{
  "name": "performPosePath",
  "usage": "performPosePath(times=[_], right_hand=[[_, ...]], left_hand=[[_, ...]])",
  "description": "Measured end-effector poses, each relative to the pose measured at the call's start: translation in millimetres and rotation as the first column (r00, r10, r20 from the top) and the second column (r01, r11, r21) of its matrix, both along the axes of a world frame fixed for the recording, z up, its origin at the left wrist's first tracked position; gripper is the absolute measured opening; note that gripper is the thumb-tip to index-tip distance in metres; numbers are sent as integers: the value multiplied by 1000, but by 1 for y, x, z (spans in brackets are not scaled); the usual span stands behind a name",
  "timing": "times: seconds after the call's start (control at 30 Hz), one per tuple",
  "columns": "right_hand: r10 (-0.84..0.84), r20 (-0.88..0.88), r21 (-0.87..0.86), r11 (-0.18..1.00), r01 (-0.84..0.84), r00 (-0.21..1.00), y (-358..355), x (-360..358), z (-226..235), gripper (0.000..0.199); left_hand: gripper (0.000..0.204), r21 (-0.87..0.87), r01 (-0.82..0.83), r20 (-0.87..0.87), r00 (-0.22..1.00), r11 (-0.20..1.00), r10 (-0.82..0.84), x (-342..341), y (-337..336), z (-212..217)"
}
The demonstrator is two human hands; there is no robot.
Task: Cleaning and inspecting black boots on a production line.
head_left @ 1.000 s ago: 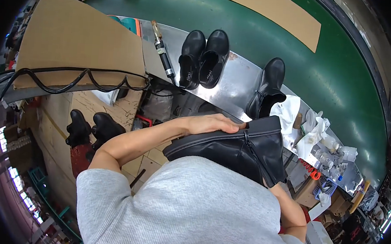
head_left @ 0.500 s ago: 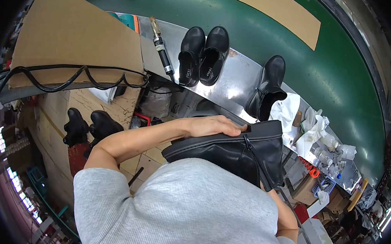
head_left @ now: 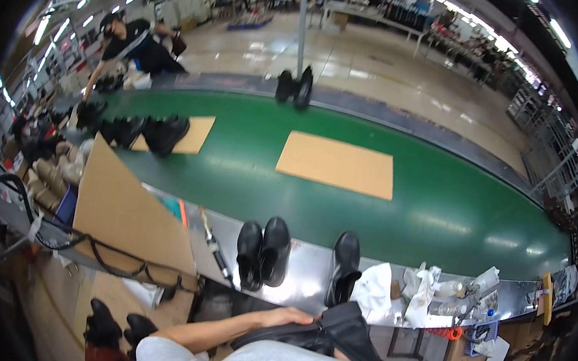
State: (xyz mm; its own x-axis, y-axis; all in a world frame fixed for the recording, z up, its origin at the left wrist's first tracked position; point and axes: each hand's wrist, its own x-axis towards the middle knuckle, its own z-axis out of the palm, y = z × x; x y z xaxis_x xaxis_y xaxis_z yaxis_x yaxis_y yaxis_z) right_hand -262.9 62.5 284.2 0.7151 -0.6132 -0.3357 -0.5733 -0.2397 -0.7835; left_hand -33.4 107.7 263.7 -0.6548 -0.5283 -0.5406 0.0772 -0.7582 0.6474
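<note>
Fingers of the left hand (head_left: 289,317) are laid flat, pressed together, on a black boot (head_left: 332,331) held near; right hand hidden, state cannot be told.

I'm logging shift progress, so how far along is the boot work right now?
Looks done: a pair of boots and a single boot stand on the metal ledge. In hand: the left hand rests on a black boot at the chest; the right hand is hidden. Left: two boots on the floor, possibly waiting.
</note>
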Motion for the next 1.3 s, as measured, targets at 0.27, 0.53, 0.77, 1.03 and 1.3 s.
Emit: performPosePath(times=[0.27,0.53,0.77,1.03,1.3], right_hand=[[-187,184,-112,971,210,965,-21,8,0,32],[-357,273,-23,926,377,894,0,8,-16,33],[-483,342,30,863,504,806,9,14,-23,33],[-586,395,74,788,611,707,15,-15,-22,34],[-716,437,500,697,515,545,1,-32,-1,34]], left_hand=[[38,291,-131,-108,980,948,169,12,-6,27],[46,37,18,52,998,999,-20,18,-31,19],[47,253,-88,-76,991,963,110,27,-20,9],[49,257,-47,11,999,965,45,-6,-42,27],[91,12,-559,-702,585,829,405,7,-103,15]])
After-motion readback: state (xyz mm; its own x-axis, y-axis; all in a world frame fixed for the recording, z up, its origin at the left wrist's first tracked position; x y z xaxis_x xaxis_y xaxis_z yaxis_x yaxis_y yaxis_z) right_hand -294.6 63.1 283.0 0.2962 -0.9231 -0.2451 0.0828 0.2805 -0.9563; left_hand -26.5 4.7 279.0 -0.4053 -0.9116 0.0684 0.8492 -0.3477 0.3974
